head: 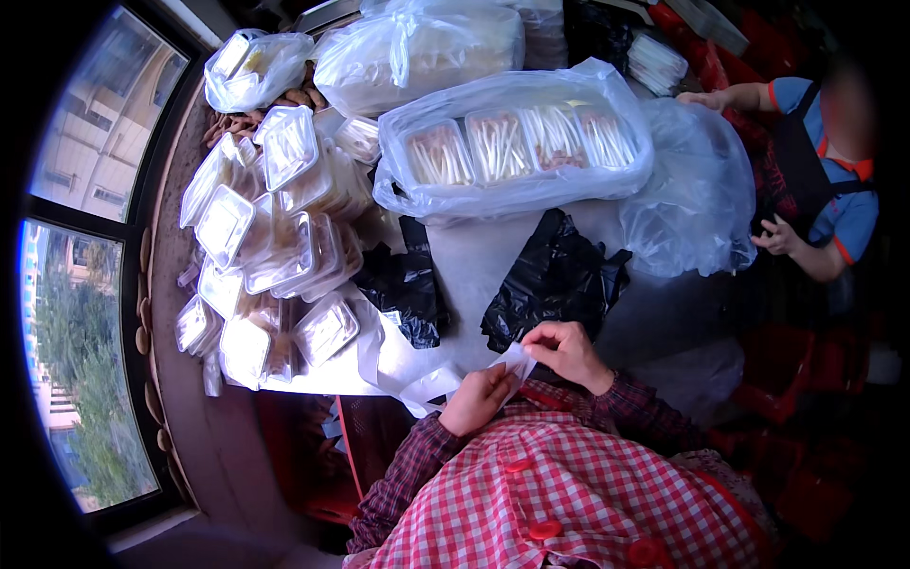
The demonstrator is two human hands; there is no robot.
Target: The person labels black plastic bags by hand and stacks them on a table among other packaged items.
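Note:
Low before my body, my left hand [478,400] and my right hand [569,355] pinch a thin white strip [521,359] between them. From my left hand the strip trails left along the table's front edge. Just beyond my right hand lies a crumpled black plastic bag [551,281], and a second black bag [409,284] lies to its left. Farther back, a large clear plastic bag [498,203] holds several lidless-looking trays of skewered food [501,146], their pale sticks side by side.
Clear lidded food containers [291,249] are stacked on the metal table [462,249] at left, beside the window [78,320]. Knotted full bags [434,57] stand at the back. A loose clear bag [689,192] lies at right, near another person [817,163] in a dark apron.

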